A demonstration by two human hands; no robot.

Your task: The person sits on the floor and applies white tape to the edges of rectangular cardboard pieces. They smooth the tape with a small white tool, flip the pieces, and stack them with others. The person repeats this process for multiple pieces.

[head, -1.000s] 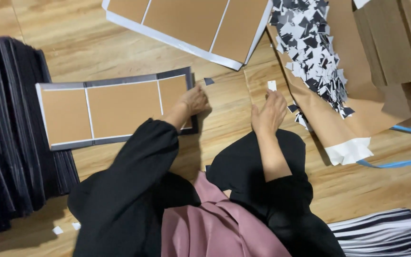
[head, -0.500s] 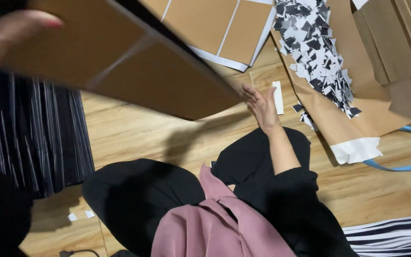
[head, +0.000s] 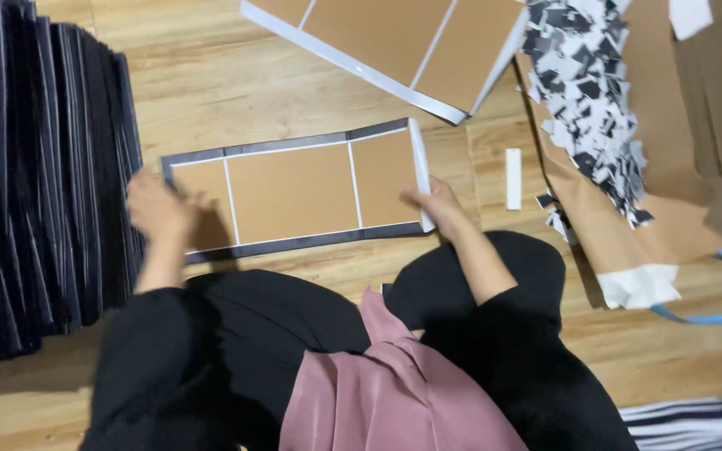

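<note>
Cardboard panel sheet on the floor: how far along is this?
Looks done: another brown panel sheet lies farther away, and a heap of black-and-white scraps sits on brown paper. In hand: the sheet with dark borders lies flat, left hand on its left end, right hand at the white strip on its right edge. Left: likely the stack of dark sheets beside the left hand.

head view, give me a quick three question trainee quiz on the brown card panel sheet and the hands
1. True or false: the flat brown cardboard sheet with dark border lies on the wooden floor.
2. Which hand touches its white right edge: A left hand, B right hand?
3. Fill in: the pile of black and white paper scraps lies to the sheet's ____.

Key: 1 true; 2 B; 3 right
</note>
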